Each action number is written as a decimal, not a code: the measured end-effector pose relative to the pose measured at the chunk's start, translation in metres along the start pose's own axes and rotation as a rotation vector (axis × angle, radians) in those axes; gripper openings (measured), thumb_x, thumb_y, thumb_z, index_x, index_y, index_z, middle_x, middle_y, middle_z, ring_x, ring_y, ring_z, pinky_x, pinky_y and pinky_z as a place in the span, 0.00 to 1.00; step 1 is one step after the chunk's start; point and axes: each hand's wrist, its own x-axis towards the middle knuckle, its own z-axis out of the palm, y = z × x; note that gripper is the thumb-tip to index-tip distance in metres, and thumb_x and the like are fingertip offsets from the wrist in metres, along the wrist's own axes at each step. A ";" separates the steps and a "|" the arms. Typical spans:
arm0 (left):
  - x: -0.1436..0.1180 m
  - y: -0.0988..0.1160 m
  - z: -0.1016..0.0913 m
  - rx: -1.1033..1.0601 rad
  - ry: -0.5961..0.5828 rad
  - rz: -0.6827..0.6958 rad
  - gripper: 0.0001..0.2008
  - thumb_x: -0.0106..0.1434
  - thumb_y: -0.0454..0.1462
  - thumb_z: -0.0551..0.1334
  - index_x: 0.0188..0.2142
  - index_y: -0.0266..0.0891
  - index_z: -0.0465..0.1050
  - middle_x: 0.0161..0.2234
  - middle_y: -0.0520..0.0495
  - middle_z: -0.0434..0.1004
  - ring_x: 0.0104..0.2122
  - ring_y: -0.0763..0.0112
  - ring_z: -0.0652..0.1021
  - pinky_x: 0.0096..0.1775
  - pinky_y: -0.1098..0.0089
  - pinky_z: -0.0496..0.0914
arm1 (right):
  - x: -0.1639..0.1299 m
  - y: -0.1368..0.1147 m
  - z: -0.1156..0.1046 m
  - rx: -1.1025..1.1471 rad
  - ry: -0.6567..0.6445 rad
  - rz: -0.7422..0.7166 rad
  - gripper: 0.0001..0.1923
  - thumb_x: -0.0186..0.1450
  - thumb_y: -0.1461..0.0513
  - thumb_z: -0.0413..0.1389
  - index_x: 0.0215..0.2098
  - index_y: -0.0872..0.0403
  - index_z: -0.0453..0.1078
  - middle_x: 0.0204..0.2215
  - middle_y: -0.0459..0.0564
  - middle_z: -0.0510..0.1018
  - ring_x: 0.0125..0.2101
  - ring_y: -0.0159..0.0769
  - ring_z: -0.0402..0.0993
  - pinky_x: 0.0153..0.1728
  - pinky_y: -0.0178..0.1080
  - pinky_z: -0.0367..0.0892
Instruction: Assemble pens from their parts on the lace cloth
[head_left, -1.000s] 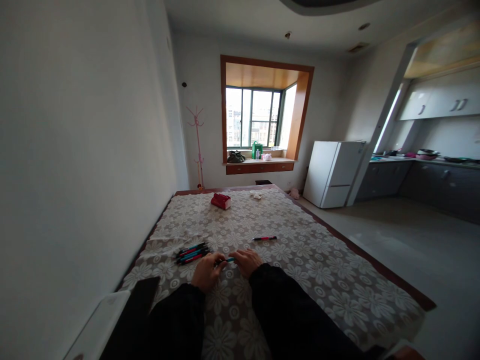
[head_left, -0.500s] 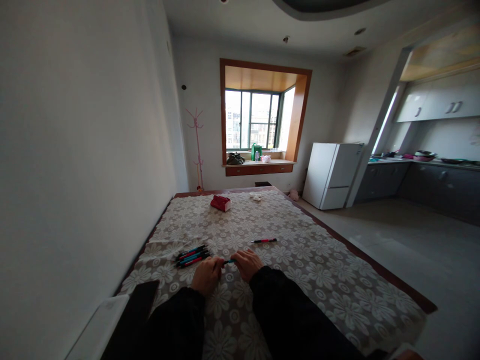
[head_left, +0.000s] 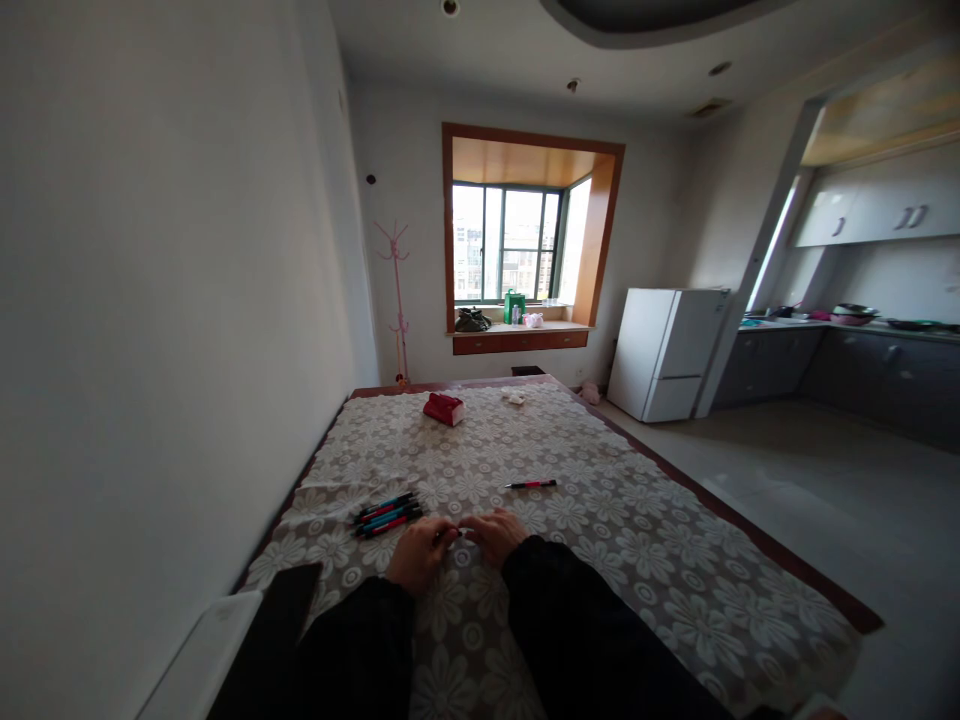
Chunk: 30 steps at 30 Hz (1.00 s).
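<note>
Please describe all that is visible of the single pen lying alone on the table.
The lone pen is slim, with a black end on the left and a pink-red barrel toward the right. It lies flat, nearly crosswise, on the flowered lace cloth, beyond the right hand and to the right of the pen group. Nothing touches it but the cloth. Finer details are too small to tell.

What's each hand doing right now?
Left hand: closed on a pen, mostly hidden.
Right hand: closed on the same pen's other end.
</note>
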 end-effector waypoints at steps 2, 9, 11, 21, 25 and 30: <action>0.000 -0.002 0.001 -0.007 0.011 -0.016 0.12 0.63 0.43 0.55 0.37 0.41 0.75 0.35 0.45 0.77 0.37 0.66 0.75 0.39 0.70 0.65 | 0.001 0.002 0.003 0.005 -0.015 -0.031 0.08 0.67 0.61 0.49 0.41 0.47 0.69 0.32 0.44 0.78 0.33 0.33 0.73 0.35 0.35 0.57; 0.002 -0.011 0.004 -0.054 0.093 -0.048 0.10 0.62 0.38 0.57 0.42 0.42 0.72 0.37 0.47 0.77 0.36 0.68 0.76 0.39 0.71 0.66 | 0.000 -0.003 -0.003 -0.071 0.105 0.040 0.07 0.67 0.63 0.48 0.36 0.50 0.67 0.31 0.45 0.75 0.31 0.32 0.71 0.36 0.35 0.56; 0.003 -0.011 0.004 -0.074 0.099 -0.034 0.12 0.62 0.37 0.56 0.45 0.43 0.72 0.40 0.47 0.77 0.40 0.67 0.76 0.42 0.70 0.67 | -0.001 -0.004 -0.005 -0.085 0.121 0.066 0.07 0.67 0.63 0.47 0.35 0.50 0.67 0.31 0.45 0.75 0.32 0.31 0.70 0.36 0.35 0.56; 0.002 -0.011 0.001 -0.049 0.140 -0.007 0.13 0.60 0.34 0.57 0.42 0.45 0.75 0.42 0.48 0.78 0.44 0.66 0.75 0.46 0.70 0.67 | -0.002 0.000 -0.008 -0.039 0.135 0.124 0.07 0.65 0.65 0.49 0.34 0.51 0.68 0.32 0.46 0.74 0.33 0.31 0.68 0.37 0.35 0.54; 0.002 -0.014 0.002 -0.071 0.164 -0.065 0.12 0.61 0.35 0.56 0.43 0.43 0.74 0.41 0.47 0.78 0.42 0.67 0.76 0.45 0.71 0.68 | -0.002 0.000 -0.009 -0.036 0.133 0.136 0.07 0.65 0.65 0.49 0.33 0.52 0.68 0.32 0.45 0.74 0.33 0.32 0.68 0.37 0.35 0.54; 0.003 -0.013 0.002 -0.124 0.148 -0.082 0.10 0.62 0.37 0.56 0.42 0.42 0.73 0.39 0.47 0.79 0.40 0.68 0.77 0.42 0.71 0.68 | -0.001 -0.001 -0.010 -0.034 0.092 0.125 0.05 0.63 0.65 0.51 0.33 0.51 0.69 0.32 0.45 0.74 0.34 0.31 0.69 0.36 0.35 0.55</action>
